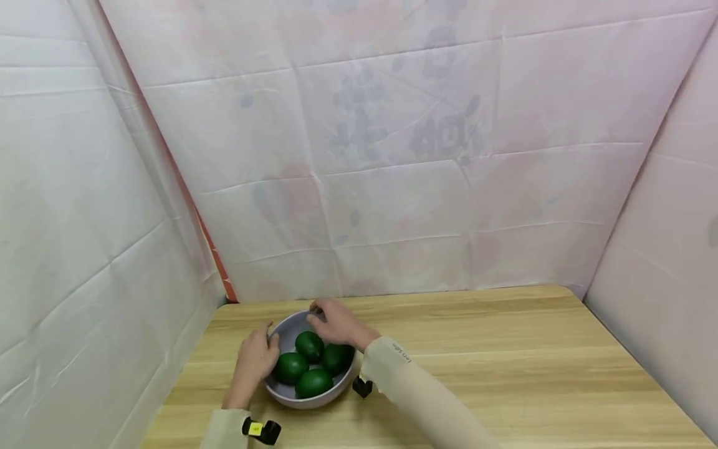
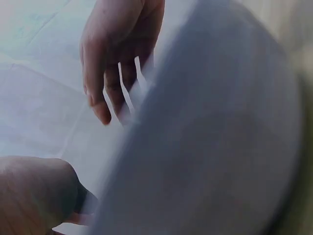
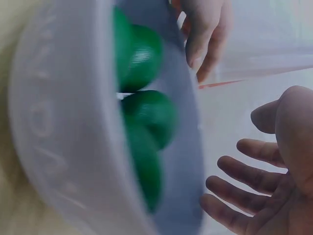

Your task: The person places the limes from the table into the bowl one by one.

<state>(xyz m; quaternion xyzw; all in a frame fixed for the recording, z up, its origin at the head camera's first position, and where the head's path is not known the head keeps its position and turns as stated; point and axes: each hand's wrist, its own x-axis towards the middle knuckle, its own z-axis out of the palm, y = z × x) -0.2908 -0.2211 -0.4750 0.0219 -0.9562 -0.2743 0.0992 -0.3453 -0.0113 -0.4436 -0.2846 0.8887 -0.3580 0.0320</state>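
A pale grey-lilac bowl (image 1: 305,404) holds several dark green, avocado-like fruits (image 1: 313,382), whose shiny skins (image 3: 149,110) also show in the right wrist view. At the bowl's left rim is my left hand (image 1: 257,355), thumb close over the edge. My right hand (image 1: 338,323) reaches across the fruits to the far right rim. In the right wrist view my right hand (image 3: 259,196) has loosely spread fingers beside the rim. The left wrist view shows the bowl's blurred side (image 2: 210,127), with the straight right fingers (image 2: 98,103) partly hidden behind the rim.
The bowl stands on the left part of a light wood-grain table (image 1: 505,355). White sheeting (image 1: 392,187) hangs behind the table and along both sides. Black straps with small blocks (image 1: 263,430) sit at both sleeve cuffs.
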